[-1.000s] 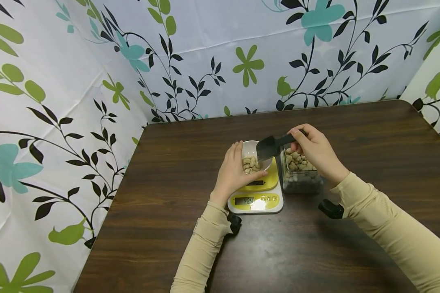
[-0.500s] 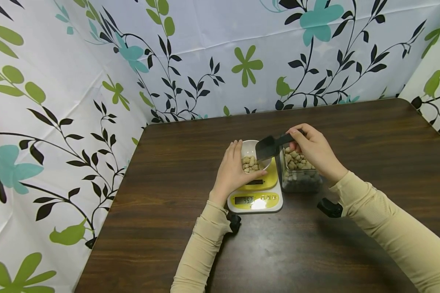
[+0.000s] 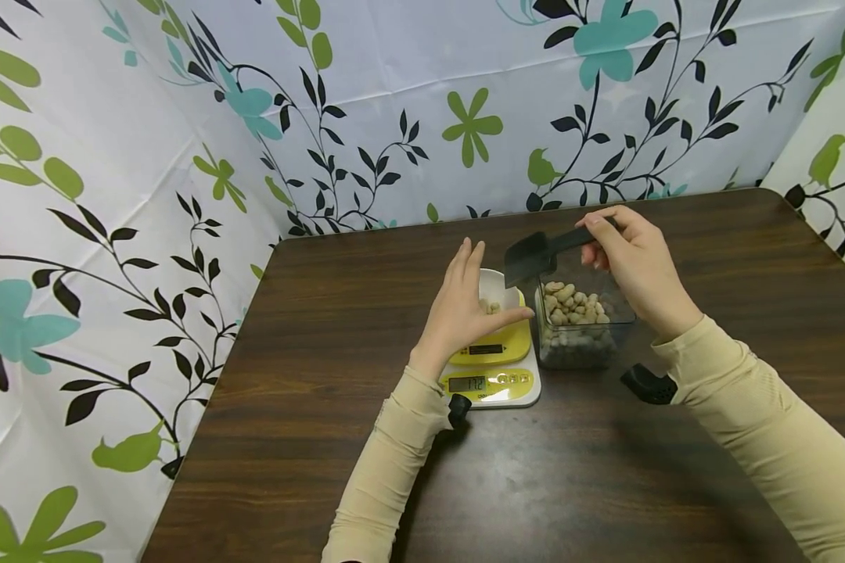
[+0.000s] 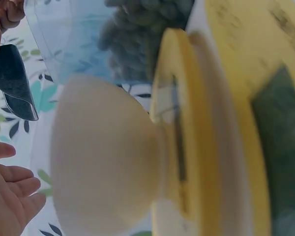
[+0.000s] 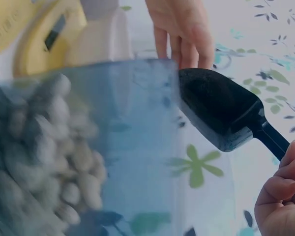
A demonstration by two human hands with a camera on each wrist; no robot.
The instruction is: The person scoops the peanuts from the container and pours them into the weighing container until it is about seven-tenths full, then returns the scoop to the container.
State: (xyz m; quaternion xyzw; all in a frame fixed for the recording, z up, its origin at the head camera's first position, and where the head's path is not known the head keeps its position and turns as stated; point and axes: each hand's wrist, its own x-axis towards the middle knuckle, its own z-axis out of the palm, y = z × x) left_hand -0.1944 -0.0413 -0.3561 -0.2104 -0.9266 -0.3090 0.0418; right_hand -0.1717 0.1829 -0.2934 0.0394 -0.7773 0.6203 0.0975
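My left hand (image 3: 461,309) hovers with straight fingers and spread thumb above a small white bowl (image 3: 491,280). In the left wrist view, that hand (image 4: 12,191) is apart from the bowl (image 4: 103,152). Some peanuts in shells (image 3: 491,306) show inside the bowl, partly hidden by the hand. Under the bowl is a yellow and white kitchen scale (image 3: 493,395) with a lit display. My right hand (image 3: 637,270) grips the handle of a black scoop (image 3: 528,254), raised between bowl and container. No peanuts show in the scoop (image 5: 219,110) in the right wrist view.
A clear square container (image 3: 577,352) with many peanuts (image 3: 573,305) stands right beside the scale on the dark wooden table (image 3: 310,407). A white curtain (image 3: 394,78) with leaf and flower prints hangs behind and at the sides.
My left hand has lifted off the bowl, its fingers straightening. The right hand has raised the scoop up and to the right, away from the bowl. The scale's digits have changed.
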